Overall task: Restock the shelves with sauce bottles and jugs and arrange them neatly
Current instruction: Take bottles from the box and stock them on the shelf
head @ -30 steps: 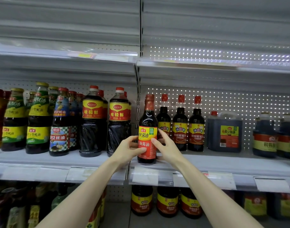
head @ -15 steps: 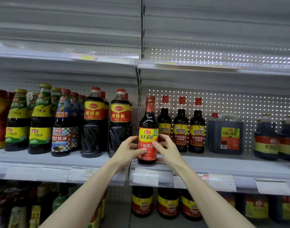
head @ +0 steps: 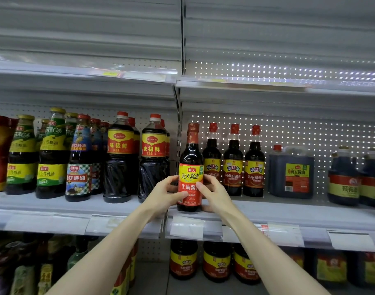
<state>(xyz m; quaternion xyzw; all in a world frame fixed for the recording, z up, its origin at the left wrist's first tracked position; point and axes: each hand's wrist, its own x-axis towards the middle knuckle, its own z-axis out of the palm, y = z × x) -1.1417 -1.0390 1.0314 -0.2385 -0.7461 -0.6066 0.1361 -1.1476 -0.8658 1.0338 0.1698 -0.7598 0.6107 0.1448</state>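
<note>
A dark soy sauce bottle (head: pixel 190 167) with a red cap and a yellow and red label stands upright at the front left of the right-hand middle shelf (head: pixel 288 216). My left hand (head: pixel 164 193) grips its left side and my right hand (head: pixel 215 193) grips its right side, thumbs on the label. Its label faces me. Behind it stand three smaller soy bottles (head: pixel 233 162) in a row.
Two large ribbed bottles (head: pixel 120 158) and several oyster sauce bottles (head: pixel 52 154) fill the left shelf. A square jug (head: pixel 291 172) and round jugs (head: pixel 344 177) stand at right. The top shelves (head: pixel 267 86) hold nothing. More bottles (head: pixel 216 260) sit on the shelf below.
Both hands have turned the bottle on the shelf so that its label faces me more squarely. The bottle stays at the same spot.
</note>
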